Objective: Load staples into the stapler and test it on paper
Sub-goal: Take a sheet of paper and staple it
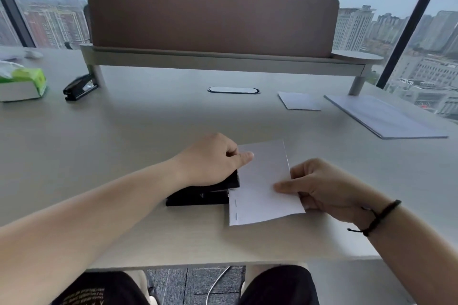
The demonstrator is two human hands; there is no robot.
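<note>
Head cam: left hand [210, 160] is curling its fingers over the top of the black stapler [202, 193] on the desk [124, 136], thumb sticking out onto the paper [262, 181]. Right hand [319, 186] is pinching the paper's right edge, left edge sitting in the stapler's mouth, two staples [236, 209] already showing there

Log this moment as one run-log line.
phase: test stapling | left hand: pressing black stapler | right hand: pinching folded paper | staples visible along left edge | desk
</note>
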